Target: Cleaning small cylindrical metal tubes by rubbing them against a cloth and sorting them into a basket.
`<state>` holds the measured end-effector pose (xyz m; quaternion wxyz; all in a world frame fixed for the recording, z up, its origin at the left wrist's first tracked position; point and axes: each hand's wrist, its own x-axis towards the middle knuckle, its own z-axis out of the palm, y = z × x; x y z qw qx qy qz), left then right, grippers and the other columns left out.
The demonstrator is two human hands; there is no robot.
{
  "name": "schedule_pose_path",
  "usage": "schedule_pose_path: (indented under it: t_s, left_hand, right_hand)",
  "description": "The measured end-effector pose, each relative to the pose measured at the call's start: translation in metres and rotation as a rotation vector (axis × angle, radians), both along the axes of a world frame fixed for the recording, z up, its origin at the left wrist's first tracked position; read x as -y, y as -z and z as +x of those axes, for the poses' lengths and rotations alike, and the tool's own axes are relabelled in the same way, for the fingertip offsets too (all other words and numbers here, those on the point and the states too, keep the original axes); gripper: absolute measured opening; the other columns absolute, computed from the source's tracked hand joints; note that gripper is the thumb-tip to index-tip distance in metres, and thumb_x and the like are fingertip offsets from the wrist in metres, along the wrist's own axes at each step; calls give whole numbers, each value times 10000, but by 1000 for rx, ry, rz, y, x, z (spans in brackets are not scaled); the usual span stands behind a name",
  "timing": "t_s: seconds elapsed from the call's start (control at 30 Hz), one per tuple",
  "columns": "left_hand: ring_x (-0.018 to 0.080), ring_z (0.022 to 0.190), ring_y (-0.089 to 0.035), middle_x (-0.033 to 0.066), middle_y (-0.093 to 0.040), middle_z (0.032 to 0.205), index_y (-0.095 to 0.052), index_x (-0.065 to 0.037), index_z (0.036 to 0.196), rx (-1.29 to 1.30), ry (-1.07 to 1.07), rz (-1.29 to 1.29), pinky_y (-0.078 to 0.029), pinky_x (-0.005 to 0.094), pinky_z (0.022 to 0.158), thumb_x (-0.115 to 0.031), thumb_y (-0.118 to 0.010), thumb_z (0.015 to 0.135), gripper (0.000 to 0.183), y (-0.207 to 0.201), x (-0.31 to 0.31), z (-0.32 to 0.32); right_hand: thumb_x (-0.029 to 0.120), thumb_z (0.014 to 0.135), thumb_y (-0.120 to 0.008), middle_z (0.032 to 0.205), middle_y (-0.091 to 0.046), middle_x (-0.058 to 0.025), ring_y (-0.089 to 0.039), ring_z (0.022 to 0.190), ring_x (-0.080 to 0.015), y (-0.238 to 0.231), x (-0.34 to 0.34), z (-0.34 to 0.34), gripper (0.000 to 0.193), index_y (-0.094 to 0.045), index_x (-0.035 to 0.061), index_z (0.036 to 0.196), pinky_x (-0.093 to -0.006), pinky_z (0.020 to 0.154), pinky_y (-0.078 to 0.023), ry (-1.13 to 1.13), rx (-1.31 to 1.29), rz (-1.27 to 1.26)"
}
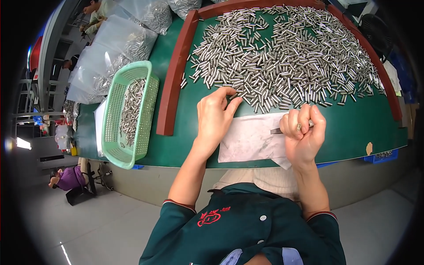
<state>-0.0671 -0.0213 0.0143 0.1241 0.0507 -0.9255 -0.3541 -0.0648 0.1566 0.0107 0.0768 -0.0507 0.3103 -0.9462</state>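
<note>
My left hand (213,114) is at the near edge of a wide spread of small shiny metal pins (282,66). Its thumb and index finger close around one metal pin (232,96). My right hand (304,134) makes a fist around a slim metal tool (276,131), whose flat grey end sticks out to the left; the rest is mostly hidden by the fingers. Under and between my hands lies a whitish, stained cloth (247,141), reaching the table's front edge.
Red-brown bars (171,88) border the pins on the green table (344,132). To the left stands a green plastic basket (152,95) partly filled with pins, beside clear bags (128,42) of pins. A blue bin (384,157) sits below the right edge. Other people are farther left.
</note>
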Motion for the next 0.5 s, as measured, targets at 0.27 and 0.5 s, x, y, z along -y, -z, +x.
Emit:
schedule_pose_path:
  t_s: [0.27, 0.5]
  left_hand:
    - [272, 436, -481, 108, -474, 475, -538, -5, 735, -19, 76, -145, -361, 364, 445, -80, -644, 706, 133, 4, -5, -2]
    - [216, 394, -409, 62, -391, 457, -546, -13, 771, -88, 74, -146, -341, 331, 417, -54, -636, 705, 119, 1, -12, 11]
  right_hand:
    - [248, 883, -302, 442, -241, 16, -167, 417, -75, -1, -1, -1, 377, -280, 108, 534, -240, 425, -179, 10, 5, 32]
    - [252, 882, -283, 414, -251, 29, -148, 396, -74, 1, -1, -2, 367, -271, 124, 538, -246, 421, -168, 10, -3, 48]
